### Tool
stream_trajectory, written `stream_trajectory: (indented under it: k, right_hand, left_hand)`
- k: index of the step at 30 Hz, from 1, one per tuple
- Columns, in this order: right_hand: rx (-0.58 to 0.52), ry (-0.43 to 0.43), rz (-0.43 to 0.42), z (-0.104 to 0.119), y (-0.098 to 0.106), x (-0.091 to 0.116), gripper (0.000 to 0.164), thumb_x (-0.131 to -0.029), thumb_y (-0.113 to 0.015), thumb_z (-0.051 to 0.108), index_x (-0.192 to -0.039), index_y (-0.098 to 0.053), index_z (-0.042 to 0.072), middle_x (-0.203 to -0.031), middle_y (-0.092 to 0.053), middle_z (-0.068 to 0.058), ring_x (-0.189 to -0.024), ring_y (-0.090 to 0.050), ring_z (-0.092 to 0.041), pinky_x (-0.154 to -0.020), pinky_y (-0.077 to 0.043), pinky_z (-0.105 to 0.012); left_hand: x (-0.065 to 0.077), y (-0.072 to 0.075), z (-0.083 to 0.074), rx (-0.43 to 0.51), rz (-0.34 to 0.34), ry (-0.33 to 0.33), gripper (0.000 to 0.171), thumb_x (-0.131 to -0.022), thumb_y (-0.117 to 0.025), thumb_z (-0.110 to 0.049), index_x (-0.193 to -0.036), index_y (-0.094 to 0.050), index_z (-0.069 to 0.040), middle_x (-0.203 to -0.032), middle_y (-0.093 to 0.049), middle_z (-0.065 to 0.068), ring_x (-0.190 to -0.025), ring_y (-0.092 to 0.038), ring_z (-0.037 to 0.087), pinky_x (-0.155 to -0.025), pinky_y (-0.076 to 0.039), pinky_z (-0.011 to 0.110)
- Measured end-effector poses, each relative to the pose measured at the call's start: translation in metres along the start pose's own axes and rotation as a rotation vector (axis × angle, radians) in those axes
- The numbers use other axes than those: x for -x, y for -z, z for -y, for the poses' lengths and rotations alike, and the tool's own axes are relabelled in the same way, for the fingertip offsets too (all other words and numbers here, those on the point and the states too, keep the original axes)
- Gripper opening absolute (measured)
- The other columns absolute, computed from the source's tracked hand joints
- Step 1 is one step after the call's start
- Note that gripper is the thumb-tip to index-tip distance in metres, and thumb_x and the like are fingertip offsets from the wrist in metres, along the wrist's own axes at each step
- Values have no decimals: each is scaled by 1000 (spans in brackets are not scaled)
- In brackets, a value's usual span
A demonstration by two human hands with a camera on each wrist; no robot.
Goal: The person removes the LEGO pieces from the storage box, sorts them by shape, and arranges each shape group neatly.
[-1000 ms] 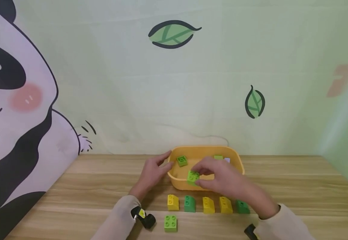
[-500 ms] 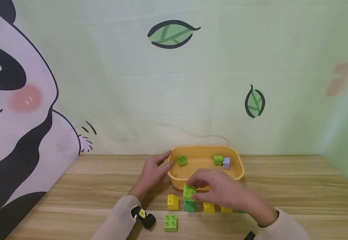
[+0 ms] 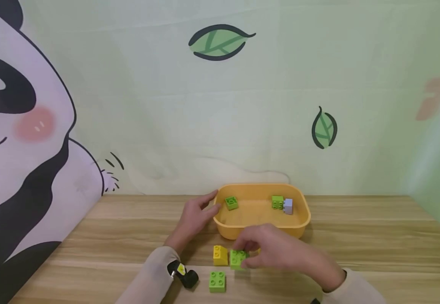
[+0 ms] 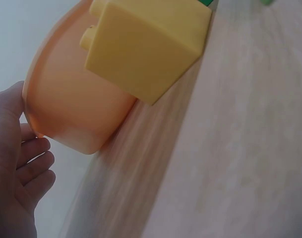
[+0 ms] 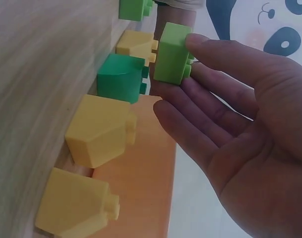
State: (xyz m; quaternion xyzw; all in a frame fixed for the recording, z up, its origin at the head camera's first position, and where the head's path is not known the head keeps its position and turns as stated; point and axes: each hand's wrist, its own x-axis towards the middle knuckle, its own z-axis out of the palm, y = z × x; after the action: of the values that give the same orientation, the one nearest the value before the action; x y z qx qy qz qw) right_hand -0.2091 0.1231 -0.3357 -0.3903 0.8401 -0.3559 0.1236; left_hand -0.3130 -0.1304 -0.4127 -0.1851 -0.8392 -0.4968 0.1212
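Observation:
A light green building brick (image 3: 236,259) is pinched between the thumb and fingers of my right hand (image 3: 276,251), studs up. In the right wrist view this brick (image 5: 170,54) is above the row of table bricks, near a dark green sloped brick (image 5: 121,74). My left hand (image 3: 193,217) grips the left end of the yellow-orange basin (image 3: 252,215), thumb at the rim. In the left wrist view its fingers curl beside the basin wall (image 4: 71,99). A yellow sloped brick (image 3: 220,255) and a second light green brick (image 3: 217,282) lie on the table near both hands.
Inside the basin are a green brick (image 3: 231,203) at left, another green brick (image 3: 277,202) and a lilac brick (image 3: 288,206) at right. More yellow sloped bricks (image 5: 98,131) stand before the basin, mostly hidden by my right hand in the head view.
My right hand has carried the light green brick out of the basin, toward me and down over the row of sloped bricks. My left hand stays at the basin's left end.

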Motion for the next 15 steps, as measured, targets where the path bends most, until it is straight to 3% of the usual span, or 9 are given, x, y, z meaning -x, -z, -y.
stream_trajectory:
  k: [15]
  right_hand:
    - [54, 38, 8, -3, -10, 6, 25, -90, -87, 16, -114, -80, 15, -109, -72, 13, -95, -67, -2, -85, -61, -25]
  left_hand:
    - [1, 1, -1, 15, 6, 19, 50, -99, -72, -20, -146, -64, -6, -148, -62, 10, -137, -58, 36, -114, -48, 48]
